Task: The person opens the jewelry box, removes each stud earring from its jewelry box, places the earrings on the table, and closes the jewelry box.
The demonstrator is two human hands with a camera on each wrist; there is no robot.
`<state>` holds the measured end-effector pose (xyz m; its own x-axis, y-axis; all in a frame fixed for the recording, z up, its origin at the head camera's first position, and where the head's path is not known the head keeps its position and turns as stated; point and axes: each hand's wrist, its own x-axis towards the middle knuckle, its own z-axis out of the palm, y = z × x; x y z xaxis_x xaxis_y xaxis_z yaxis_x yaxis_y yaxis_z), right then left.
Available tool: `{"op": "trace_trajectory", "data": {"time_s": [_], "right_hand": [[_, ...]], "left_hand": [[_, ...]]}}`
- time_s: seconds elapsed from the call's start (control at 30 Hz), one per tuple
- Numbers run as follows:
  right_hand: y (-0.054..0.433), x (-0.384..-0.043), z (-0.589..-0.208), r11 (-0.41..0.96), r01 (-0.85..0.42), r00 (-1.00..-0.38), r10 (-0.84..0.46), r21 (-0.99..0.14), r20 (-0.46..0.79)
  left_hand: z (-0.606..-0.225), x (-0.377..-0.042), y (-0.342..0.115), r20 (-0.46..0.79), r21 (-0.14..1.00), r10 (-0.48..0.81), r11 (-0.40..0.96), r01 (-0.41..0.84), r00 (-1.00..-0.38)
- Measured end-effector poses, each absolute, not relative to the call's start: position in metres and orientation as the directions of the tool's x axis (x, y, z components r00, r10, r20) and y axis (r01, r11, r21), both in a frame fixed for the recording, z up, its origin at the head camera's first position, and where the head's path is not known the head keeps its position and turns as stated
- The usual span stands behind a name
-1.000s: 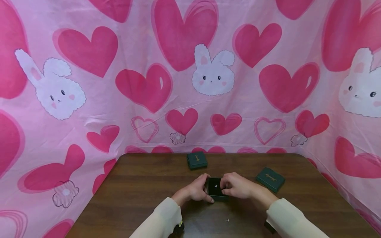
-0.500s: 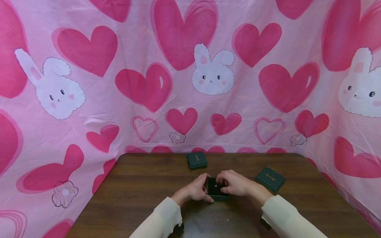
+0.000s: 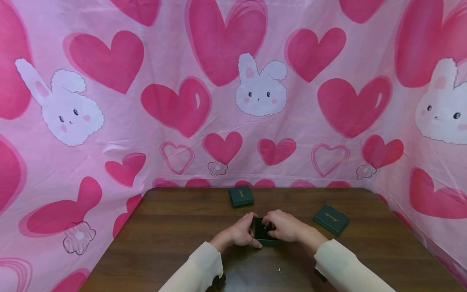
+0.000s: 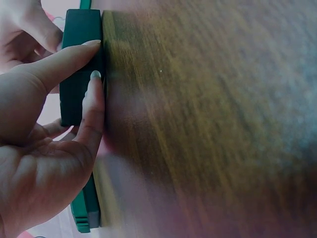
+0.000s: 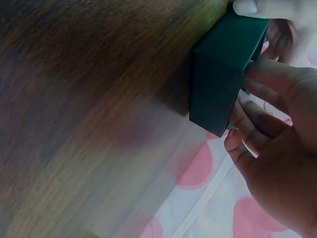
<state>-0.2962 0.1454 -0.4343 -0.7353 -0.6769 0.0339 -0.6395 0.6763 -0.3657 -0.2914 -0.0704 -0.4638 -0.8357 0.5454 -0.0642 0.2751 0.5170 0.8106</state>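
Working inside the open box, left side braced

Your left hand grips the open box at its left side, thumb along the near wall. The box sits flat on the table, black inside. Your right hand comes in from the box's right, fingers bent down past the rim. Can't tell if the fingertips pinch anything; they're hidden.

Small silver trinket shows against the black inside the open box, just beside your right fingertips. Thin silver piece lies loose on the near side of the box, a bit to the right, apart from both hands. Far green box stands beyond the open box, slightly left; right-hand green box is to its right and a little beyond. Could be only a lid, can't tell.

Step in hand, my read: settling or adjusting the trinket in the open box. Next move probably calls for a light fingertip touch on the trinket, left hand bracing the box so it doesn't slide. Risk: brushing the trinket out of place. The loose silver piece looks like a later pick-up.
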Motion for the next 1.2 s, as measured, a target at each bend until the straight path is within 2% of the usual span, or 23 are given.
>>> {"op": "trace_trajectory", "data": {"time_s": [0.13, 0.53, 0.87, 1.2], "right_hand": [[0.144, -0.299, -0.437, 0.675, -0.653, -0.733, -0.677, -0.345, 0.063], [0.138, -0.301, -0.435, 0.632, -0.730, -0.675, -0.726, -0.260, 0.128], [0.130, -0.300, -0.436, 0.664, -0.723, -0.688, -0.717, -0.192, 0.109], [0.126, -0.299, -0.438, 0.669, -0.736, -0.676, -0.722, -0.104, 0.148]], "left_hand": [[-0.463, -0.290, -0.070, -0.056, 0.814, 0.545, 0.510, 0.279, -0.836], [-0.462, -0.290, -0.069, -0.049, 0.806, 0.542, 0.518, 0.288, -0.839], [-0.464, -0.290, -0.070, -0.044, 0.806, 0.542, 0.516, 0.291, -0.839], [-0.464, -0.292, -0.070, -0.026, 0.796, 0.555, 0.514, 0.319, -0.831]]}}
